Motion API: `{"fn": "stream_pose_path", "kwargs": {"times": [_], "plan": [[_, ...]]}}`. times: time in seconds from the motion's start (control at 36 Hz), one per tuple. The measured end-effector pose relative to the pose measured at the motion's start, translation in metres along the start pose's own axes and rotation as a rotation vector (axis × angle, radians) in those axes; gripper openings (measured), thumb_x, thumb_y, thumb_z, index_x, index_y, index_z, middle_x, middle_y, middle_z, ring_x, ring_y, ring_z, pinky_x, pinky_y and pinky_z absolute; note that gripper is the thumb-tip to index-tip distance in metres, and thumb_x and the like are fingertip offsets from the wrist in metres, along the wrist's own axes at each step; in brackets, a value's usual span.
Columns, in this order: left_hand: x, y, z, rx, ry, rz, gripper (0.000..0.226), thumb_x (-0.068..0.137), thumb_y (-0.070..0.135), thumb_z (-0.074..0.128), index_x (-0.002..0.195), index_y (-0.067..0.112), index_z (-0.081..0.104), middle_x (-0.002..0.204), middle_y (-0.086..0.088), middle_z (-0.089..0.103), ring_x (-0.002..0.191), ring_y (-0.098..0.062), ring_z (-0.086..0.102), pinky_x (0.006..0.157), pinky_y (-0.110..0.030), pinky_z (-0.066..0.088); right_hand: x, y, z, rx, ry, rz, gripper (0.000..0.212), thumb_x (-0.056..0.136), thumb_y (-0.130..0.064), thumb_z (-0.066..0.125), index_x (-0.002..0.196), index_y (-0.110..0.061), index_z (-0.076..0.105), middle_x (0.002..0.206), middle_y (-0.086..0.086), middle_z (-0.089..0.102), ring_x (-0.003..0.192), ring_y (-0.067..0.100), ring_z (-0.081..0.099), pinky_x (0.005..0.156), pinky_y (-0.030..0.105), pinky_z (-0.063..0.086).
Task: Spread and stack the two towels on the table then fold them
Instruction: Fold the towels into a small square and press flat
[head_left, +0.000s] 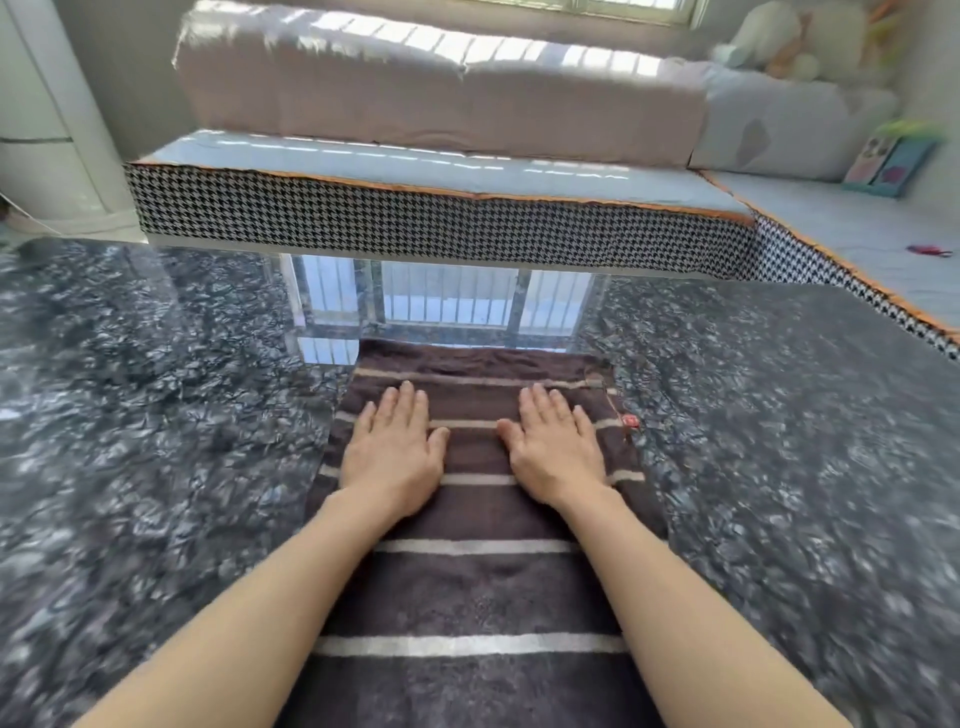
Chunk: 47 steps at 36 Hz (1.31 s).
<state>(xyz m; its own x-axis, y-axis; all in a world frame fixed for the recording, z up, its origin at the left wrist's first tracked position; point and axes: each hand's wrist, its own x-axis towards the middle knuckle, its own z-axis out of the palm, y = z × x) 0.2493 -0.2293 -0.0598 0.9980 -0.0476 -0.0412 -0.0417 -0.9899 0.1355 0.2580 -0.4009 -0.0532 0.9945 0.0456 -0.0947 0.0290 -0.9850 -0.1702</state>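
Left hand and right hand: bare, short plain nails. Both forearms bare right down to the frame edge.

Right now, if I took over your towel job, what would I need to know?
Left hand: flat, fingers straight, pressing the brown striped towel.
Right hand: the same, beside it on the towel.
The towel lies spread lengthwise on the dark stone table, a red tag at its right edge.
Done: spreading. I can't tell whether the second towel lies underneath; I see only one.
Left: check the stack, then fold.
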Motion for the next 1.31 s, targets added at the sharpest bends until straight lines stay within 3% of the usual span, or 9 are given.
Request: {"fn": "stream_pose_path", "kwargs": {"times": [0.36,0.56,0.75,0.86,0.94,1.03,1.14,1.22,1.31], "plan": [[-0.037,-0.040,-0.011,-0.097,0.044,-0.101,0.057,0.099,0.037,0.017,0.148,0.010,0.006,0.157,-0.006,-0.002,0.145,-0.019,-0.001,0.119,-0.033,0.002,-0.043,0.063,-0.015,0.020,-0.009,0.267,0.063,0.099,-0.046,0.015,0.149,-0.013,-0.002,0.157,0.003,-0.010,0.145,0.017,-0.008,0.118,0.036,-0.004],[-0.091,-0.011,-0.012,-0.036,0.199,0.171,0.056,0.099,0.034,0.022,0.148,0.011,0.005,0.157,-0.005,-0.004,0.145,-0.017,-0.004,0.115,-0.029,-0.007,-0.093,0.041,-0.008,-0.095,0.142,0.103,0.060,0.100,-0.041,0.016,0.148,-0.012,-0.004,0.157,0.003,-0.013,0.144,0.016,-0.013,0.116,0.037,-0.010],[-0.134,0.002,0.010,0.040,0.028,0.299,0.096,0.063,0.054,-0.022,0.149,0.018,0.003,0.157,0.002,-0.004,0.145,-0.011,-0.005,0.116,-0.029,-0.005,-0.139,0.033,0.008,-0.016,0.036,-0.034,0.059,0.099,-0.045,0.018,0.149,-0.015,0.008,0.158,0.001,0.000,0.145,0.013,-0.003,0.117,0.031,-0.004],[-0.151,-0.007,0.001,-0.100,0.197,0.395,0.076,0.082,0.048,0.009,0.139,0.008,0.039,0.149,-0.010,0.033,0.138,-0.023,0.033,0.113,-0.026,0.019,-0.161,0.042,0.008,-0.037,0.130,0.007,0.055,0.100,-0.038,0.026,0.147,-0.011,0.017,0.157,0.006,0.011,0.145,0.017,0.006,0.117,0.031,0.003],[-0.173,-0.009,-0.002,-0.196,0.320,0.655,0.039,0.087,0.029,0.040,0.110,0.010,0.064,0.122,-0.010,0.063,0.112,-0.025,0.060,0.098,-0.031,0.043,-0.183,0.035,0.006,0.103,0.268,-0.144,0.043,0.096,-0.029,0.043,0.133,-0.007,0.046,0.147,0.011,0.037,0.136,0.023,0.033,0.112,0.028,0.021],[-0.200,-0.006,-0.006,-0.236,0.240,0.872,0.030,0.091,0.038,0.043,0.099,0.016,0.062,0.109,-0.002,0.064,0.102,-0.016,0.059,0.086,-0.028,0.046,-0.212,0.018,0.002,0.332,0.251,-0.377,0.033,0.086,-0.038,0.051,0.099,-0.010,0.064,0.116,0.005,0.060,0.108,0.020,0.058,0.095,0.023,0.038],[-0.217,-0.012,-0.003,-0.111,0.124,0.936,0.047,0.087,0.057,0.042,0.115,0.020,0.051,0.120,0.000,0.058,0.110,-0.015,0.055,0.091,-0.024,0.043,-0.240,0.005,0.008,0.257,0.092,-0.585,0.047,0.076,-0.056,0.054,0.099,-0.015,0.061,0.114,0.000,0.060,0.108,0.015,0.054,0.096,0.026,0.039],[-0.222,-0.017,0.000,-0.136,0.129,0.917,0.042,0.085,0.045,0.047,0.118,0.020,0.046,0.126,-0.003,0.057,0.114,-0.015,0.052,0.094,-0.022,0.039,-0.247,0.006,0.017,0.151,0.101,-0.610,0.057,0.075,-0.062,0.051,0.105,-0.014,0.059,0.120,0.002,0.058,0.113,0.019,0.051,0.101,0.030,0.038],[-0.226,-0.017,-0.001,-0.148,0.193,0.865,0.041,0.075,0.025,0.040,0.114,0.019,0.047,0.120,-0.004,0.061,0.107,-0.014,0.056,0.086,-0.020,0.044,-0.249,0.003,0.018,0.129,0.168,-0.576,0.042,0.082,-0.046,0.046,0.102,-0.012,0.060,0.117,0.005,0.061,0.109,0.023,0.056,0.096,0.036,0.045]]}}
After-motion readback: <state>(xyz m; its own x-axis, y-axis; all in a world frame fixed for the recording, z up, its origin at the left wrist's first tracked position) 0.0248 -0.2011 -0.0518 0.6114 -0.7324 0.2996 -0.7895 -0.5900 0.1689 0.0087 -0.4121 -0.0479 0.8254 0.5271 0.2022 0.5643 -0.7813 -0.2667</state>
